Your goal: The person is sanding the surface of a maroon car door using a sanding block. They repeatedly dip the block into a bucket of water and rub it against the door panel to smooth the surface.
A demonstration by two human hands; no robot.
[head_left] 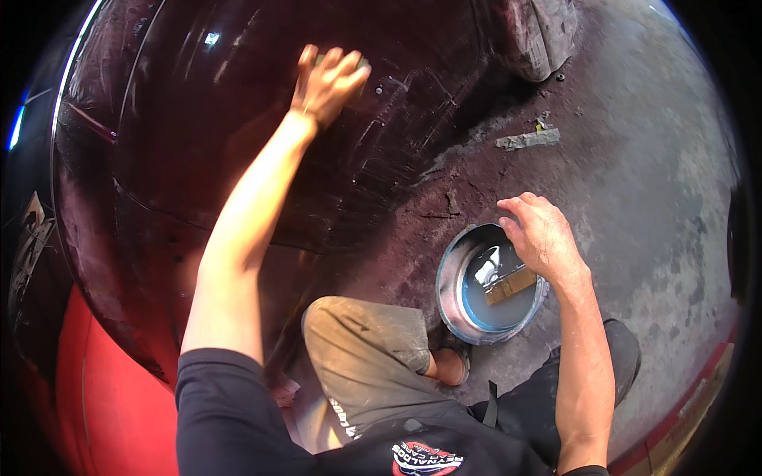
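Note:
My left hand point(329, 86) presses against the dark maroon car body panel point(238, 119), its fingers bent over a small greyish pad point(363, 63). Only slivers of that pad show past the fingers, so its exact kind is hidden. On my right, a round bucket point(452, 285) holds cloudy water, and a brown rectangular block point(512, 285) lies in it. Above the bucket's right rim hovers my right hand point(544, 238), loosely curved, thumb apart from the fingers, with nothing visible in it.
Reddish dust and debris cover the concrete floor point(651, 174) along the car's lower edge. A torn strip of tape or paper point(528, 140) lies there, near a dusty covered wheel point(540, 40). Something red point(111, 397) stands at lower left. My bent knee point(357, 333) is beside the bucket.

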